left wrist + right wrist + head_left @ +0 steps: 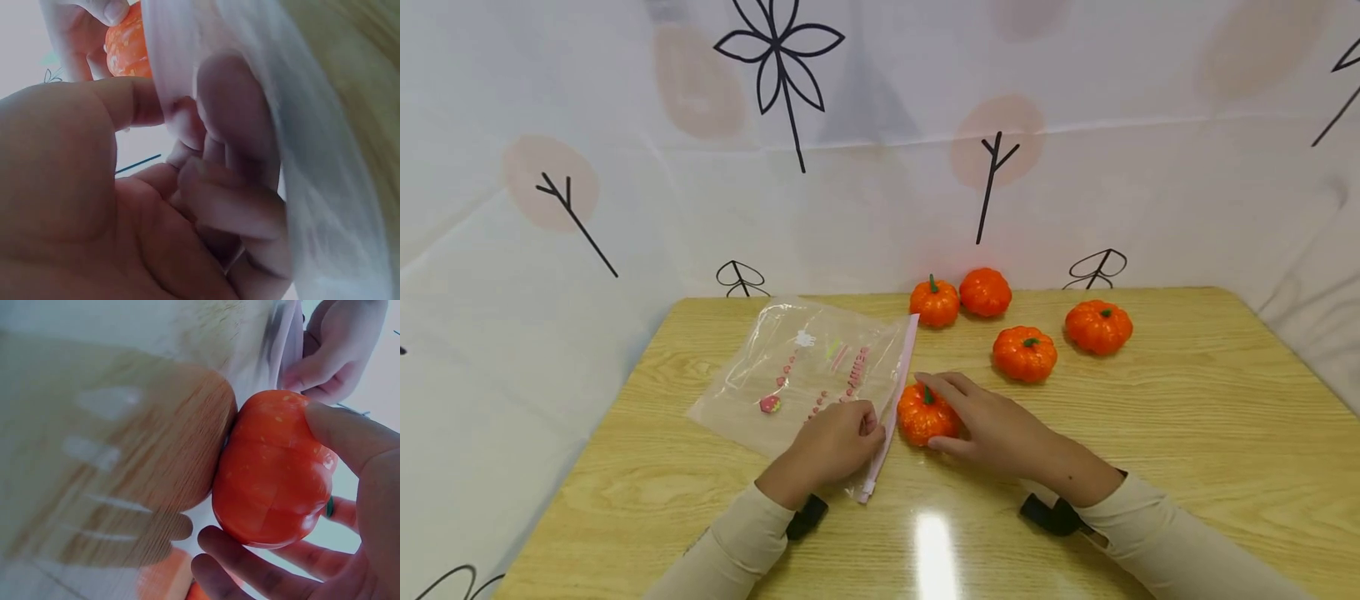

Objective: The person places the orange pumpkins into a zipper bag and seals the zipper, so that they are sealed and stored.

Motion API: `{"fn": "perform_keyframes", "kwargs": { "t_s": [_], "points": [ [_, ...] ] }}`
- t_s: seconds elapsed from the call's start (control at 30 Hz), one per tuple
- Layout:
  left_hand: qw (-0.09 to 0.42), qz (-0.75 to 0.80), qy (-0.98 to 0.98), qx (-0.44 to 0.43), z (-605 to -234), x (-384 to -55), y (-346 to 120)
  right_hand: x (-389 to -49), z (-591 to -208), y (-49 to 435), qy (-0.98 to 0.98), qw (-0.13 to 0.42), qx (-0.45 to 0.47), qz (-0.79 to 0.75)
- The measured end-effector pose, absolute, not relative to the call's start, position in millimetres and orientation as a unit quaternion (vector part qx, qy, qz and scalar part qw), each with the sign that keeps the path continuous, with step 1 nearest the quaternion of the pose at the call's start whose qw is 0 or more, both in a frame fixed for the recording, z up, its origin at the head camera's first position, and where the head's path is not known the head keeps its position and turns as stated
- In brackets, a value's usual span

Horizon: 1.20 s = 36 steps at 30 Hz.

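Observation:
My left hand point(838, 442) pinches the near part of the pink zip edge of a clear plastic zip bag point(752, 375). In the left wrist view, some fingers point(234, 106) show through the translucent plastic. The bag lies flat on the table, printed with strawberries and pink letters. Just right of the zip edge, my right hand point(1000, 429) grips a small orange toy pumpkin point(921, 421) with a green stem. The right wrist view shows the thumb on one side of this pumpkin point(275, 469) and fingers around the other. It rests on or very near the table.
Behind and to the right lie several more pumpkins: one at the back point(935, 304), another beside it point(986, 292), one nearer point(1025, 354) and one farther right point(1099, 327). The wooden table point(647, 467) ends at a patterned white cloth point(880, 200).

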State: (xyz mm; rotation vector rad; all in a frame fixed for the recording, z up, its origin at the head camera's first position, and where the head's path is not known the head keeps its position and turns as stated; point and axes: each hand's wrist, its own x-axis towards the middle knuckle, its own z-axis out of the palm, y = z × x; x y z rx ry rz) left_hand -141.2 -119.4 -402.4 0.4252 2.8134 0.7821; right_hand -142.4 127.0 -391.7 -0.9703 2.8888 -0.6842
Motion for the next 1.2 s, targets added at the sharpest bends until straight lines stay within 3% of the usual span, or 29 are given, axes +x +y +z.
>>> {"fn": "perform_keyframes", "kwargs": {
  "t_s": [0.23, 0.63, 0.9, 1.2],
  "points": [
    [0.089, 0.305, 0.932, 0.175, -402, -141, -117, -143, -391, 127, 0.927, -0.006, -0.311, -0.208],
    [0.108, 0.345, 0.912, 0.191, -401, -139, -113, -144, -386, 124, 0.939, -0.079, -0.275, -0.189],
    [0.121, 0.360, 0.902, 0.203, -402, -140, -112, -140, -383, 123, 0.915, -0.109, -0.310, -0.233],
    [0.095, 0.369, 0.904, 0.192, -401, -139, -111, -136, -381, 121, 0.912, -0.109, -0.323, -0.230]
  ]
}}
